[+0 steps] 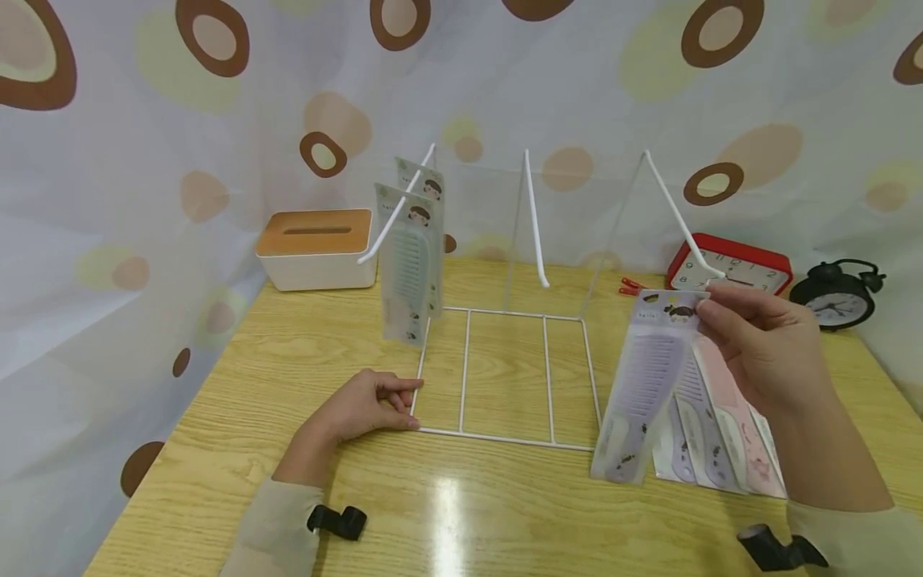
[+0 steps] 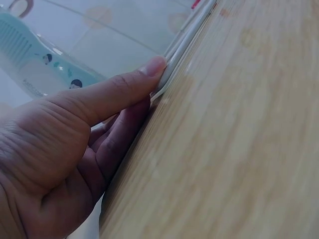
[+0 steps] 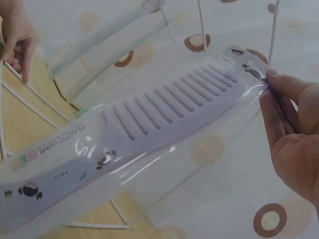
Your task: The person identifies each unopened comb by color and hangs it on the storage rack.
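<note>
The right hand (image 1: 760, 340) is pinching the top of a packaged lilac plastic comb (image 1: 644, 385) beside the white wire display rack (image 1: 505, 369). The left hand (image 1: 360, 409) is gripping the rack's front left corner on the wooden table (image 1: 505, 513).

Packaged comb (image 3: 149, 124) lower end cut off; left hand (image 2: 75, 149) fingertips hidden behind rack frame (image 2: 184, 45).

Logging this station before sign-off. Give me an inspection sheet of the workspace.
Surface: wooden table, bare patches, glare in front.
Job's things: white wire rack; two packed combs on its left hook; purple comb lifted near right hook; spare combs lying flat.
Clutter: tissue box, red clock, black clock.
Hands: left hand pinches rack corner; right hand pinches purple comb's top.
Cables: nothing seen.
Surroundings: spotted curtain.
</note>
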Motion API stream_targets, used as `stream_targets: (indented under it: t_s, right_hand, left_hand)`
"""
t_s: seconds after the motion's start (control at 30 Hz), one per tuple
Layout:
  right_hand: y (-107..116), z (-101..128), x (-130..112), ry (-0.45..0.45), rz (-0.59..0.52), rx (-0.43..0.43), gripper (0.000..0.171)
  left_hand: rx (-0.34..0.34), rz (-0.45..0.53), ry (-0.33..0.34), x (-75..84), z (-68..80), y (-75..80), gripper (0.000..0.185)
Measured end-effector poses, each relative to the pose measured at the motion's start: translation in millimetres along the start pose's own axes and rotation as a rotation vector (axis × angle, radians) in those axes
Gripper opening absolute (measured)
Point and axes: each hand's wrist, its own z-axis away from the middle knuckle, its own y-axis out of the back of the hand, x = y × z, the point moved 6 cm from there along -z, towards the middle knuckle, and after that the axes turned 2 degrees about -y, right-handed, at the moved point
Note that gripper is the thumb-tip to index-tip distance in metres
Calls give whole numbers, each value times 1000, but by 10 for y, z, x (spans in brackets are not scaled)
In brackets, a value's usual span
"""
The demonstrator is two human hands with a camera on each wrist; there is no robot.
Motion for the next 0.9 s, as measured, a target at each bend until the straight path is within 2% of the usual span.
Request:
stream_targets:
  t_s: [0.17,0.27,0.37,0.53,0.67,0.9]
  right_hand:
    - [-323,175,-36,110,-223,-233,30]
    - [-532,229,-22,111,-331,-341,34]
    - [-725,261,9,109,-342,-336,35]
    - [-1050,244,66,97,-316,-332,34]
    - [-1271,204,77,99,-355,-354,31]
    - [-1487,160,46,156,-229,-283,31]
  left_hand:
    - [-6,9,6,-16,15,2,57]
    - [-8,22,4,-24,15,-2,48]
    - [-12,37,-2,-29,14,-8,45]
    - [-9,28,-7,-25,19,-6,59]
    - [14,0,-21,-8,21,17,61]
    - [24,83,-6,-26,36,11,63]
